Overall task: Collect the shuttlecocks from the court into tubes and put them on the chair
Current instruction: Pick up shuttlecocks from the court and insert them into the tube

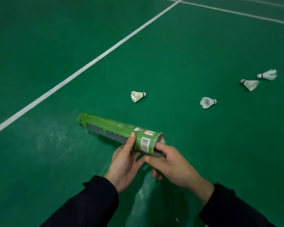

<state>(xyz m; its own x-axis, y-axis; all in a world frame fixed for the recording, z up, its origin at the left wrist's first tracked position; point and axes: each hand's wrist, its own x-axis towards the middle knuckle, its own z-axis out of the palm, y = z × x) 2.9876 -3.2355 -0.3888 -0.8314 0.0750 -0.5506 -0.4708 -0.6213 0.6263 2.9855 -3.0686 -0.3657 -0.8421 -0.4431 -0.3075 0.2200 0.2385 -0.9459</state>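
Note:
A green cardboard shuttlecock tube (115, 130) lies nearly level above the court floor, its open end toward me. My left hand (125, 163) grips the tube near that end, thumb on top. My right hand (169, 164) is at the open mouth, with the thumb on the rim and the fingers curled under it. Several white feather shuttlecocks lie on the floor beyond: one (138, 96) just past the tube, one (207, 102) to the right, and two more (249, 84) (268, 74) at the far right. No chair is in view.
The floor is a green court mat (56, 46) crossed by a white line (95, 60) running from lower left to upper right. More white lines (236, 13) cross at the top right. Dark sleeves cover both forearms.

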